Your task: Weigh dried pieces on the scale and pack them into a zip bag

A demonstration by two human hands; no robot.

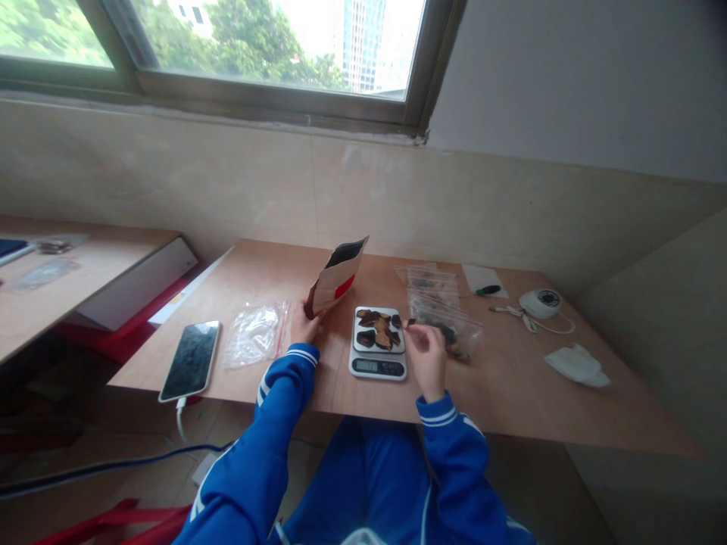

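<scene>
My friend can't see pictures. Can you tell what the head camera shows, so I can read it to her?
A person in blue sleeves sits at a wooden table, the left hand holding an open paper pouch and the right hand pinching a dark piece beside a small kitchen scale piled with dark dried pieces. A phone and clear zip bags lie nearby.

Blue sleeves (284, 393) carry white cuff stripes; the pouch (336, 278) is tan with a red patch; dark brown pieces (379, 329) lie on a white scale (378, 366).

The little scale (378, 342) has a screen with numbers on it — too small and blurry to read.
</scene>
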